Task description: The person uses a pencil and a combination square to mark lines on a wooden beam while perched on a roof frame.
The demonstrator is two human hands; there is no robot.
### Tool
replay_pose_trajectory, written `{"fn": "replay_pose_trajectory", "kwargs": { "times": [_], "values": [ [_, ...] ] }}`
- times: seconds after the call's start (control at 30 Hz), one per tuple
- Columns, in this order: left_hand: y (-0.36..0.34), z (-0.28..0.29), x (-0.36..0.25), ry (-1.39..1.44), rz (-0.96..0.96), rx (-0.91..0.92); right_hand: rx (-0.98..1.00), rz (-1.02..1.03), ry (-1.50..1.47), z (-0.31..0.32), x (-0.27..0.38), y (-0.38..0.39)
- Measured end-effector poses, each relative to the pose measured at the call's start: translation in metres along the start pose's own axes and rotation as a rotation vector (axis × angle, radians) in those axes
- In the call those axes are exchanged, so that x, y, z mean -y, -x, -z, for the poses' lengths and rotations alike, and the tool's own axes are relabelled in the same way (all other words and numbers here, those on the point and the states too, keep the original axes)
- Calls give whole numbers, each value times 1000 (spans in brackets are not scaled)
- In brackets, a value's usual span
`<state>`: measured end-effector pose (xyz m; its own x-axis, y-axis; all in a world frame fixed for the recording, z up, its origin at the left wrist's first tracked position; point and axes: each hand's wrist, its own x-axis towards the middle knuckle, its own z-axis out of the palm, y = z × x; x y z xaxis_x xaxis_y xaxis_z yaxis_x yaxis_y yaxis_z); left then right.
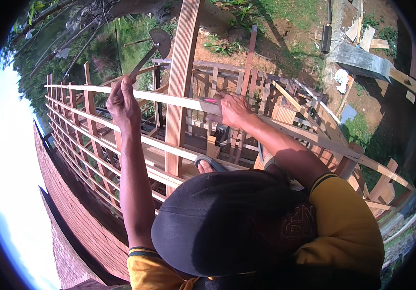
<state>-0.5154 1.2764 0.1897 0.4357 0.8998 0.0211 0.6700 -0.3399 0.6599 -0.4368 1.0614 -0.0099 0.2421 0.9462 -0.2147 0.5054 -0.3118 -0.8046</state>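
In my left hand (123, 106), raised and closed, is the narrow arm of a grey metal angle gauge (160, 42). Its fan-shaped plate points up and away, beside a thick upright timber post (182, 72). That hand is at a long pale wooden batten (164, 98), which runs across the post. On the right, my right hand (234, 110) is closed at the same batten, with a thin pink-tipped marker or pencil (211, 100) showing at its fingers. The fingertips are partly in shadow.
Several parallel battens (92, 117) and rafters form an open roof frame on the left. A tiled roof (75, 193) slopes away below it. Loose timbers (285, 115) lie at the right, near a concrete beam (362, 60). My sandalled foot (205, 166) is among the framing.
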Motion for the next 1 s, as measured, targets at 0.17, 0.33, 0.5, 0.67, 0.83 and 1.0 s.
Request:
{"fn": "replay_pose_trajectory", "kwargs": {
  "times": [0.17, 0.33, 0.5, 0.67, 0.83, 1.0],
  "values": [
    [-49, 143, -59, -240, -136, -111, 213, -11, -2, 29, -1, -11],
    [-23, 308, -66, -503, -158, -337, 162, 51, -18, 13, 10, -14],
    [61, 356, -81, -673, 7, -327, 195, 26, -113, 25, 2, -13],
    [129, 371, -33, -560, 13, -344, 180, 56, -78, 31, -2, -2],
    [112, 354, 25, -568, 142, -272, 188, 44, -66, 27, -4, 3],
    [65, 319, 75, -425, 174, -173, 161, 14, -15, 43, 1, -10]
  ]
}}
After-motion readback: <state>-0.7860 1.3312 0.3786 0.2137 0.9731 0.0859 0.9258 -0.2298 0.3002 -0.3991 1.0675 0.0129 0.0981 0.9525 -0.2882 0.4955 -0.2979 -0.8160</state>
